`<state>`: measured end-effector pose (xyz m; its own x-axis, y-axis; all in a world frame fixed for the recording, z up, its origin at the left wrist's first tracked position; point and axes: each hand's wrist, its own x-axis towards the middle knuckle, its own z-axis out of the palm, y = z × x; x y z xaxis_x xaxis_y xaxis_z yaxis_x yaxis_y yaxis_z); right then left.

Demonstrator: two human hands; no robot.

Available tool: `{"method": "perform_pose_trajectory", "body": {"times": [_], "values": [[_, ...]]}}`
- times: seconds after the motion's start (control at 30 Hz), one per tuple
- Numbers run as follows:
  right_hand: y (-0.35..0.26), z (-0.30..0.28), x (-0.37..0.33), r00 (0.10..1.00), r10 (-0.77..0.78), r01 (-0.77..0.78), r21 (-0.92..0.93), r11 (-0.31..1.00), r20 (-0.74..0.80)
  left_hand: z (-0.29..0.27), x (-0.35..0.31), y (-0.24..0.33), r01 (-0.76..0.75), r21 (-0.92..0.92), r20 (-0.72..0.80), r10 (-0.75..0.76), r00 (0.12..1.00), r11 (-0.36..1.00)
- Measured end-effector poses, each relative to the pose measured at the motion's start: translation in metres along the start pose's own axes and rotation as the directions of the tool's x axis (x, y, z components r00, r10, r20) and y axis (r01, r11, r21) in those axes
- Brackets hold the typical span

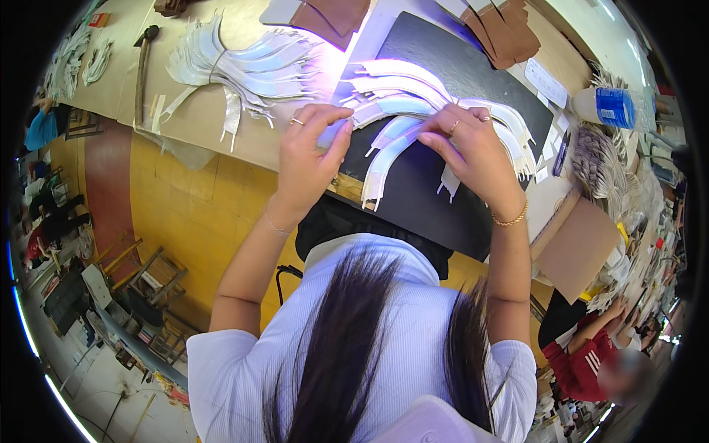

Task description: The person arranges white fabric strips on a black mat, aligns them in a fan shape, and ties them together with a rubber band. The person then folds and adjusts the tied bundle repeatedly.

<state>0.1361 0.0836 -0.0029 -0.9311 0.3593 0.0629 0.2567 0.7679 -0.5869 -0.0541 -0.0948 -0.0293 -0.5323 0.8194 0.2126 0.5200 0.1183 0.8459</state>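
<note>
A fan of curved white strips [399,105] with thin pronged ends lies on a black mat [413,48] under bright light. My left hand [314,140] is at the strips' left ends, its thumb and forefinger closed around the tip of one strip. Over the middle of the fan, my right hand [473,151] has its fingers curled down on the strips, gripping them, and its thumb lies along the near side. The fingertips of this hand are partly hidden. To the left, another bundle of white strips [251,63] is bound at its middle.
A hammer [142,70] lies toward the table's left side. Brown pieces [502,33] rest at the back. A blue-and-white bottle [605,107], a pen [561,153], a cardboard box [580,247] and more strips crowd the right. A person in red [591,354] works at lower right.
</note>
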Motion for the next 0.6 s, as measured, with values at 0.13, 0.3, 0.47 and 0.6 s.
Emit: {"method": "perform_pose_trajectory", "body": {"times": [0.13,0.3,0.47,0.6], "values": [[-0.004,0.013,0.004,0.987,0.086,-0.084,0.022,0.996,-0.133,0.011,0.000,0.000,0.101,0.036,-0.028,-0.100,0.995,0.994],[-0.008,0.021,0.005,0.971,0.118,-0.112,0.043,0.993,-0.206,0.007,0.004,-0.003,0.125,0.087,0.031,-0.128,0.991,0.988],[-0.010,0.021,0.005,0.965,0.126,-0.120,0.040,0.992,-0.229,0.007,0.001,0.004,0.197,-0.023,0.003,-0.197,0.980,0.980],[-0.010,0.021,0.005,0.963,0.138,-0.131,0.043,0.990,-0.230,0.007,-0.003,0.000,0.045,0.096,-0.009,-0.045,0.999,0.994]]}}
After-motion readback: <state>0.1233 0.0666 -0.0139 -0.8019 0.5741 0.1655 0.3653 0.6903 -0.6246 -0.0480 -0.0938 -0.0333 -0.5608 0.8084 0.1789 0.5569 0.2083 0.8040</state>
